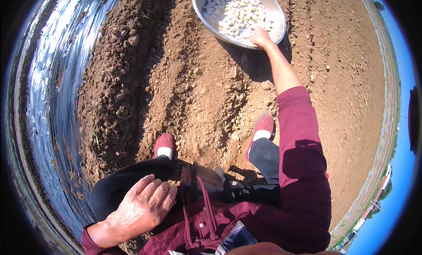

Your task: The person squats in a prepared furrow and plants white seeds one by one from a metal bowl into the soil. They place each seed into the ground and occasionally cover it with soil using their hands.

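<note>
Pressing down, the right hand [262, 38] at one o'clock, grip unclear, could tip the basin [278, 17]; left hand [147, 204], seven o'clock, loosely outstretched.

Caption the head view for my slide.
Right hand at a basin of white pieces, left hand by the thigh, over tilled soil.

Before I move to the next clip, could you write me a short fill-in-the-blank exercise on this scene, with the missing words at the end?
1. The basin holds many pieces whose colour is ____.
2. The hand reaching into it is the person's ____ one.
3. Shiny film covers ground on the picture's ____ side.
4. The number of shoes in view is ____.

Missing words: white; right; left; two.
</note>
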Demonstrator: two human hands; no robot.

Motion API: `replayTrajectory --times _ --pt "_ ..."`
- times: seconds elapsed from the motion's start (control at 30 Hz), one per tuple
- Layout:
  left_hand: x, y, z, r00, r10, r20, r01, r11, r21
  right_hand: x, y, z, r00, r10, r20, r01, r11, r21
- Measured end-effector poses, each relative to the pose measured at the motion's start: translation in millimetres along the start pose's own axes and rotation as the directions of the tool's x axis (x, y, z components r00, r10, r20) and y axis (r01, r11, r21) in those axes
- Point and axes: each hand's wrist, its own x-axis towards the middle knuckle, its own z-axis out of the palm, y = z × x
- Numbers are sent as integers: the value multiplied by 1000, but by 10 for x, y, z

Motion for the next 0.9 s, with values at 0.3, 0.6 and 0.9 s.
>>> replayTrajectory --times 0.3,0.6,0.9 --pt "118 -251 -54 994 -100 48 103 991 -83 698 192 445 958 220 183 -223 975 -5" --pt "115 -274 -66 997 -72 41 75 996 -58 404 -672 590 978 -162 134 166 986 -15" --pt "-160 -27 -28 998 -51 -37 48 996 -79 440 -651 675 929 -210 305 175 975 138"
